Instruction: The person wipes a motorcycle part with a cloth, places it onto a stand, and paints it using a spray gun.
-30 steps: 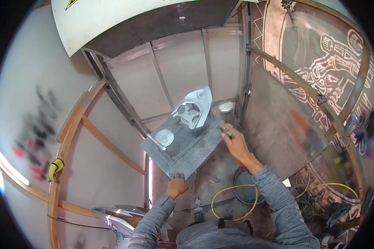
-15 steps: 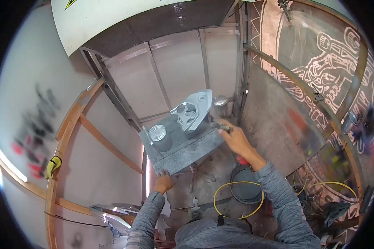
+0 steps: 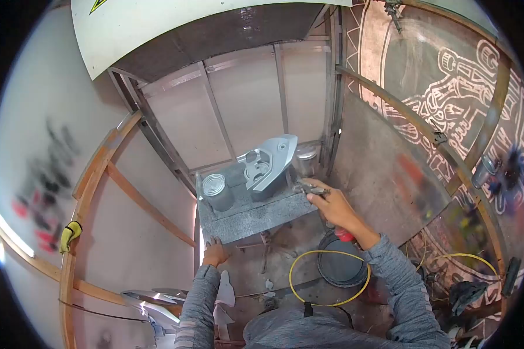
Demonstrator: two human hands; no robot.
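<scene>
My right hand [image 3: 332, 206] is wrapped round a spray gun [image 3: 310, 188], at the right of a small work table [image 3: 262, 221]. The gun's nozzle end points left, toward a silver-grey vehicle fairing panel [image 3: 282, 152] with a rounded opening. The panel is raised off the tabletop; its support is mostly hidden beneath it. My left hand [image 3: 215, 252] lies at the table's front left corner, fingers spread over the edge. A grey-coated tin can [image 3: 217, 193] stands on the table left of the panel. Another can [image 3: 306, 161] stands behind it on the right.
A yellow hose [image 3: 291, 279] loops across a dark bucket [image 3: 342, 262] on the floor. Shiny panels [image 3: 157, 308] lie at lower left beside a wooden frame [image 3: 87, 209]. A metal-framed wall [image 3: 244, 104] closes the back, and a wooden rail [image 3: 390, 104] runs along the right.
The spray gun has moved slightly down and back from the panel's edge. My left hand stays at the table corner. The view has shifted a little.
</scene>
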